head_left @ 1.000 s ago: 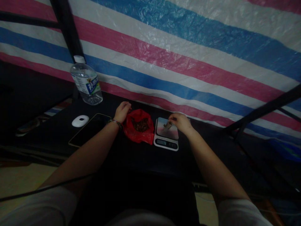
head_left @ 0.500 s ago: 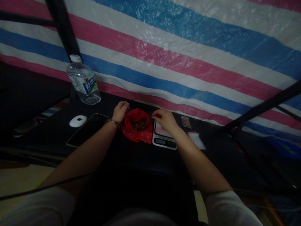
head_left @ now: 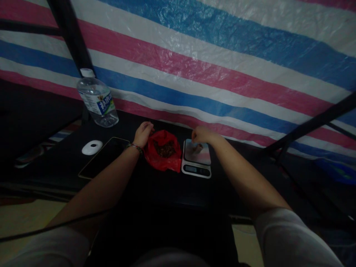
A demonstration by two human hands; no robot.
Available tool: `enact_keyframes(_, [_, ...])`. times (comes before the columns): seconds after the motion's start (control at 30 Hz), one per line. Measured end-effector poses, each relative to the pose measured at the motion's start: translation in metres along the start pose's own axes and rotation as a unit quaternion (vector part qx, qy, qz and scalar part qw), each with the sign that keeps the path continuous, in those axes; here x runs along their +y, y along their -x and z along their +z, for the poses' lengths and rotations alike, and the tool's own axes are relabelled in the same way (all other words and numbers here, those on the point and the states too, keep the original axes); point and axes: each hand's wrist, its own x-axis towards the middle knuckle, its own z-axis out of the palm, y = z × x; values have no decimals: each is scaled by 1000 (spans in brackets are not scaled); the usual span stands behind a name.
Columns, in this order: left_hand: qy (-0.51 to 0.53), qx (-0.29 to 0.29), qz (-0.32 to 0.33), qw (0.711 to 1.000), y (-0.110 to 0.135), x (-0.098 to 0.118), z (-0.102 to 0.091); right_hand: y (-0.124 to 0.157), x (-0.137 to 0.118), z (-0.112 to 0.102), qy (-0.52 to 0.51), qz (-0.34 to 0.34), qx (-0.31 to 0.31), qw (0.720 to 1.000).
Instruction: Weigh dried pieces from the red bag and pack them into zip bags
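Observation:
My left hand (head_left: 144, 134) is closed, its fingers curled at the left rim of a red plastic bag (head_left: 176, 163). The bag lies open, with small dark brown bits (head_left: 166, 150) inside. Just right of it sits a small digital scale (head_left: 196, 170) with a shiny plate and a lit display. Over the plate's back edge hangs my right hand (head_left: 200, 135), fingertips pinched downward; whatever is between them is too small to make out. Below these fingertips, a small pale brownish shape (head_left: 198, 149) shows at the plate, its kind unclear.
A clear bottle with a white cap (head_left: 97, 100) stands at the back left. Nearer are a white oval case (head_left: 92, 147) and a dark tablet-like slab (head_left: 104, 157), partly under my left forearm. Striped plastic sheeting (head_left: 194, 70) rises behind the black tabletop (head_left: 164, 189); dark bars (head_left: 308, 128) slant at the sides.
My right hand has moved right, from the gap between bag and scale to over the scale plate. The small clear packet and white packet are now hidden behind my right forearm. My left hand stays.

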Motion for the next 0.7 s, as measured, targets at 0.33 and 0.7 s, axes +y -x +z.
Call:
enact_keyframes(0.33, [0, -2, -1, 1000, 2, 3, 0, 2, -16, 10, 78, 1, -80, 994])
enact_keyframes(0.7, [14, -6, 7, 1000, 1, 0, -1, -10, -12, 15, 109, 3, -80, 991])
